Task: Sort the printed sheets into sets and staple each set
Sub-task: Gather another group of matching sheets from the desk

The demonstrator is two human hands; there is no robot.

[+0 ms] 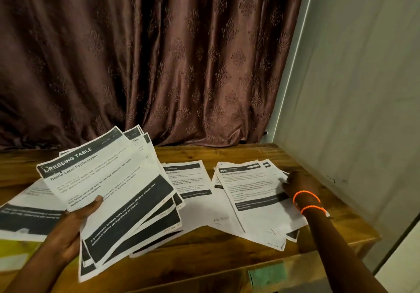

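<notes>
- Left hand (68,233): thumb on the top page, fingers curled beneath, gripping a fanned stack (113,192) held above the counter (227,247); top page reads "DRESSING TABLE"; the lower pages have slid apart at their bottom corners.
- Right hand (297,184): lying on the far edge of the right pile (256,199); fingers hidden behind the hand, so whether they pinch a page or only press cannot be told; two orange bands (306,201) on the wrist.
- Sheets elsewhere: a single page (188,183) lies flat between stack and right pile; more pages (29,213) lie at far left, partly under the stack.
- Risk, stack: a one-handed grip on an uneven fan looks loose; pages may slip out and mix with those below.
- Risk, right pile: its near corners overhang the counter edge; a drag by the right hand could push pages off.
- Risk, sorting: piles sit near one another and askew; a page may land on the wrong set.
- Stapler: none in view.
</notes>
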